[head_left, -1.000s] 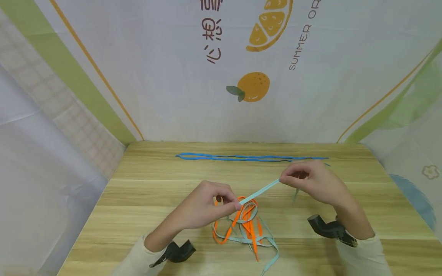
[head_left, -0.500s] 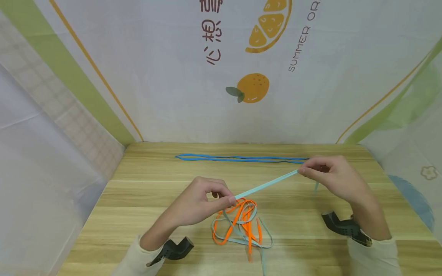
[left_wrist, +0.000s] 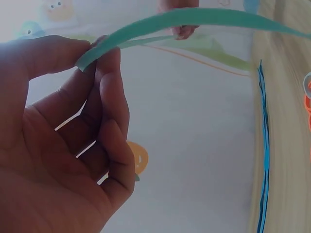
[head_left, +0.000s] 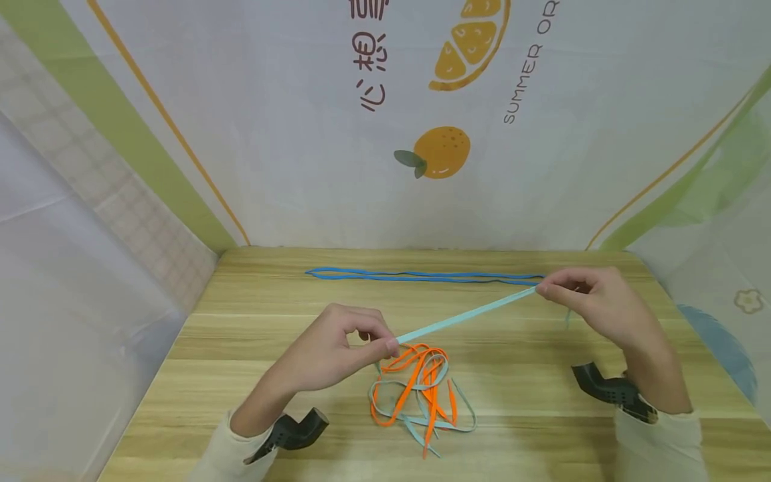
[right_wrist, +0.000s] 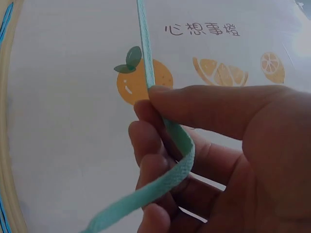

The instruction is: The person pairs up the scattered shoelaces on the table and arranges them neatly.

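A mint-green shoelace [head_left: 466,314] stretches taut and slanted between both hands, above the table. My left hand [head_left: 337,345] pinches it between thumb and fingertips, left of the tangle; in the left wrist view the lace [left_wrist: 194,17] runs off from the pinch to the right. Higher and farther right, my right hand [head_left: 602,304] pinches the other end of the stretch. From that pinch a loose tail [right_wrist: 141,196] curls down past the fingers in the right wrist view. The rest of the mint lace lies tangled with an orange shoelace [head_left: 415,385] on the table.
A blue shoelace [head_left: 415,276], doubled into a long narrow loop, lies along the back of the wooden table [head_left: 253,375]; my right hand overlaps its right end in the head view. A printed cloth [head_left: 319,167] hangs behind the table.
My hands have moved apart, the right one to the right and away, the left slightly left. The taut stretch of mint lace is longer, and its loose end has drawn back toward the tangle.
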